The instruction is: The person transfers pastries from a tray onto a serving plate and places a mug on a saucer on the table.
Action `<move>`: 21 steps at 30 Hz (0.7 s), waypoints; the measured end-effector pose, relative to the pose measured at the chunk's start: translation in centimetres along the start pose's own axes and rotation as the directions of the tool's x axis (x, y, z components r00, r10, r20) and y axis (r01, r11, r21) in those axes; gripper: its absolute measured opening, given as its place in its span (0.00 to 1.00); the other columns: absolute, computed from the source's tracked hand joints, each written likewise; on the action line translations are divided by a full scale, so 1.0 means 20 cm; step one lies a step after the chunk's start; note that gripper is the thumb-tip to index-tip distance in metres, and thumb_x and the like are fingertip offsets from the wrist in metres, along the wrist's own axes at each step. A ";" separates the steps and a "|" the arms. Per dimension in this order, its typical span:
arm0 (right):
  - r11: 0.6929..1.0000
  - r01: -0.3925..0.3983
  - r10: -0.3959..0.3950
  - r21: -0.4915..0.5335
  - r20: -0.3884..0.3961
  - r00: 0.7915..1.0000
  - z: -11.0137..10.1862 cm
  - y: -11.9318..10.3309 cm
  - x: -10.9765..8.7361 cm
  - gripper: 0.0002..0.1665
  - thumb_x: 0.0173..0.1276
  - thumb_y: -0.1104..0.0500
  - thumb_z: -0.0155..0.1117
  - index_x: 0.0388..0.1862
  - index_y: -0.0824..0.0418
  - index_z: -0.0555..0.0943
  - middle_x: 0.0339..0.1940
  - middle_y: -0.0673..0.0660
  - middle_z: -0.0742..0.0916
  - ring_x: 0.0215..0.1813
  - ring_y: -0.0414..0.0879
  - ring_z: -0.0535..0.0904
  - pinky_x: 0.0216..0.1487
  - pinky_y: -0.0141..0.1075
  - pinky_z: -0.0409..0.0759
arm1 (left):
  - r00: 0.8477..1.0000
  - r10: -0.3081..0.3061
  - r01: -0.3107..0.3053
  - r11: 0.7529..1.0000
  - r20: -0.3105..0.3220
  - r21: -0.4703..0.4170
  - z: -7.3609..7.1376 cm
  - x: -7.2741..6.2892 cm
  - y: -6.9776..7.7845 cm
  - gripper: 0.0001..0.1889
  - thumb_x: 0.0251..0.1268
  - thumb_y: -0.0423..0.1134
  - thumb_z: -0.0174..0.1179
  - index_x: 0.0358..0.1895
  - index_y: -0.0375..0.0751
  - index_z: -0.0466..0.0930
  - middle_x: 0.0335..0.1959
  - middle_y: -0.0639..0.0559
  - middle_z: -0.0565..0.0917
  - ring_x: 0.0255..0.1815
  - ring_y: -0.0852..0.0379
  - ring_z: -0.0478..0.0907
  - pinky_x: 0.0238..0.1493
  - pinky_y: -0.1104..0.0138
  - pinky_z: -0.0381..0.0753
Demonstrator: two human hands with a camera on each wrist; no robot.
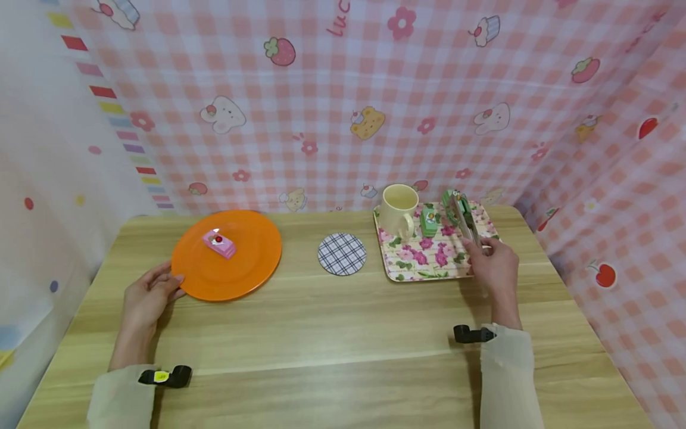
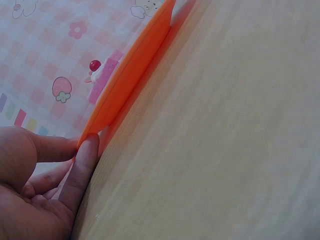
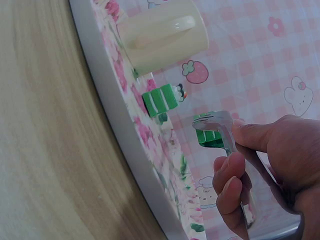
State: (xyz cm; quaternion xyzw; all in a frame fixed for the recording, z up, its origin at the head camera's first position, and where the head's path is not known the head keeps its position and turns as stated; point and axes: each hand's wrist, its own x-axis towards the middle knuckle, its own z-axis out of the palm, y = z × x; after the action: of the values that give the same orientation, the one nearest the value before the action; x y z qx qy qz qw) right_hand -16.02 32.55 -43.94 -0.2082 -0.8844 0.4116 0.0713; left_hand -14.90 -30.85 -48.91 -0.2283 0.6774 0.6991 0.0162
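My left hand pinches the near-left rim of an orange plate, thumb and fingers on either side of the edge. On that plate lies a pink toy cake slice with a red cherry on top. At the right, my right hand grips metal tongs. Between the tong tips is a green toy cake slice, raised above a floral tray. Another green cake slice stands on the tray, just left of the tongs.
A cream mug stands at the tray's left end, its handle facing front right. Between plate and tray lies a round plaid coaster. Pink checked cloth hangs along the table's back edge.
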 end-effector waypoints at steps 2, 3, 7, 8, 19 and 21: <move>1.000 0.007 -0.007 0.005 -0.003 1.000 0.00 -0.01 0.00 0.39 0.73 0.36 0.62 0.66 0.66 0.78 0.28 0.56 0.87 0.20 0.44 0.84 0.16 0.33 0.80 | 1.000 0.004 -0.004 1.000 0.000 -0.002 0.01 0.00 0.00 0.35 0.72 0.33 0.63 0.79 0.38 0.61 0.38 0.62 0.81 0.35 0.68 0.83 0.39 0.75 0.90; 1.000 0.008 -0.008 0.005 -0.006 1.000 -0.01 -0.01 0.00 0.38 0.73 0.36 0.62 0.65 0.66 0.78 0.26 0.54 0.86 0.19 0.43 0.83 0.16 0.33 0.79 | 1.000 0.006 -0.006 1.000 0.000 -0.002 0.01 0.00 0.01 0.35 0.72 0.32 0.63 0.79 0.38 0.61 0.38 0.62 0.82 0.34 0.68 0.84 0.39 0.75 0.90; 1.000 0.022 -0.022 0.013 -0.006 1.000 0.00 -0.04 -0.01 0.35 0.73 0.37 0.63 0.62 0.64 0.80 0.22 0.50 0.83 0.17 0.42 0.81 0.15 0.33 0.77 | 1.000 0.007 -0.007 1.000 0.002 -0.012 0.00 -0.01 0.00 0.35 0.72 0.31 0.63 0.79 0.37 0.62 0.38 0.63 0.83 0.34 0.68 0.85 0.38 0.74 0.90; 0.999 0.029 -0.028 0.020 -0.006 1.000 0.00 -0.05 -0.01 0.34 0.73 0.37 0.63 0.60 0.64 0.80 0.22 0.49 0.83 0.17 0.42 0.81 0.15 0.33 0.77 | 1.000 0.005 -0.005 1.000 0.001 -0.014 -0.01 -0.01 0.00 0.35 0.72 0.31 0.63 0.79 0.37 0.62 0.37 0.63 0.83 0.34 0.68 0.85 0.38 0.74 0.90; 0.996 0.075 -0.075 0.040 -0.008 0.997 0.00 -0.09 -0.05 0.32 0.73 0.37 0.63 0.56 0.64 0.81 0.20 0.48 0.84 0.17 0.42 0.81 0.15 0.32 0.77 | 1.000 -0.006 0.006 1.000 0.021 -0.015 -0.01 0.01 0.01 0.36 0.72 0.31 0.62 0.80 0.36 0.60 0.38 0.61 0.82 0.33 0.67 0.84 0.39 0.73 0.90; 0.997 0.071 -0.071 0.042 -0.009 0.997 -0.01 -0.09 -0.05 0.33 0.73 0.36 0.63 0.57 0.64 0.81 0.24 0.53 0.86 0.18 0.42 0.81 0.15 0.32 0.77 | 1.000 0.001 0.000 1.000 0.031 -0.019 0.00 0.02 0.02 0.36 0.72 0.30 0.62 0.80 0.35 0.59 0.38 0.60 0.81 0.33 0.67 0.84 0.39 0.73 0.90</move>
State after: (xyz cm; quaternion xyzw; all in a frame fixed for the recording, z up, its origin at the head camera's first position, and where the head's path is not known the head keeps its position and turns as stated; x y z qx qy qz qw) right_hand -15.71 31.17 -42.36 -0.1766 -0.8821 0.4266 0.0938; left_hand -15.27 -30.97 -48.73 -0.2173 0.6706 0.7088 0.0245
